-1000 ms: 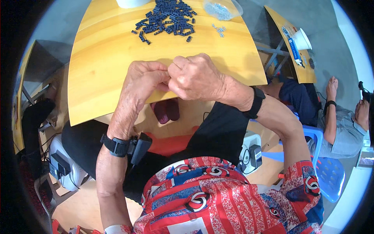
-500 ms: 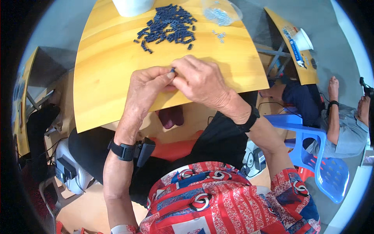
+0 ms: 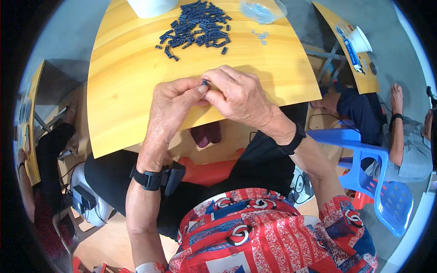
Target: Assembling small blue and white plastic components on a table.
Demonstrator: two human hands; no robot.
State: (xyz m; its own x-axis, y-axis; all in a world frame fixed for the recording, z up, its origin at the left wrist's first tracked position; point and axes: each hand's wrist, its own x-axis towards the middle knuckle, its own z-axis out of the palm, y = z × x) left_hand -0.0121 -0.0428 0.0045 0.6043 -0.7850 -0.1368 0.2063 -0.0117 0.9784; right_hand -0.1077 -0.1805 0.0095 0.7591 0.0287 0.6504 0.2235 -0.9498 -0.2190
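Note:
Above the near part of the yellow wooden table (image 3: 132,91), my two hands meet at the fingertips. Between the thumb and forefinger of my left hand (image 3: 175,100) is a small dark blue plastic piece (image 3: 204,83), mostly covered by the fingers. My right hand (image 3: 239,95) pinches at the same spot from the other side; whether its fingers grip that piece or something smaller is hidden. Farther off lies a heap of similar dark blue pieces (image 3: 198,25), a few strewn at its near edge. Right of the heap, small shiny clear or silvery bits (image 3: 261,37) are scattered.
A white tub (image 3: 152,7) stands at the table's far left. Far right sits a clear plastic bag or tray (image 3: 263,11) of shiny bits. A blue plastic chair (image 3: 375,182) and a seated person (image 3: 409,150) are to the right; another table (image 3: 364,73) holds a white cup (image 3: 361,40).
The whole view has shifted slightly. My hands stay together at the small dark blue piece, with barely any finger movement. At the left edge, another person's arm has come into sight.

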